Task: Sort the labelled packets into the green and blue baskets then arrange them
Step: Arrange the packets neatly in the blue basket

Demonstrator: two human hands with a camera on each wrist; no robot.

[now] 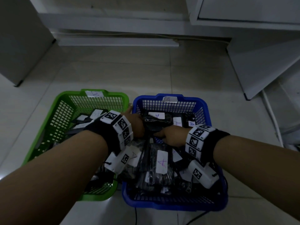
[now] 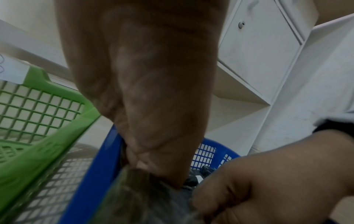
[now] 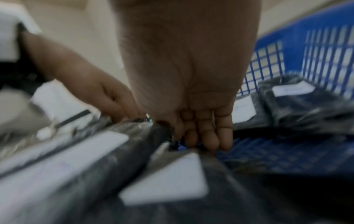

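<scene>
A green basket [image 1: 68,93] stands on the left and a blue basket [image 1: 172,96] on the right, each with a paper tag on its far rim. Both hold several black packets with white labels; those in the blue one [image 1: 162,161] read A. My left hand [image 1: 136,125] and right hand [image 1: 170,135] meet over the blue basket's far half, both gripping one black packet [image 1: 155,124] labelled A. In the left wrist view my left fingertips [image 2: 153,169] pinch that packet [image 2: 143,197]. In the right wrist view my right fingers [image 3: 203,136] curl at its edge.
The baskets sit side by side on a pale tiled floor [image 1: 113,70]. White cabinets [image 1: 259,54] run along the back and right, and a grey box [image 1: 21,38] stands at far left. A dark cable [image 1: 135,215] trails off in front of the blue basket.
</scene>
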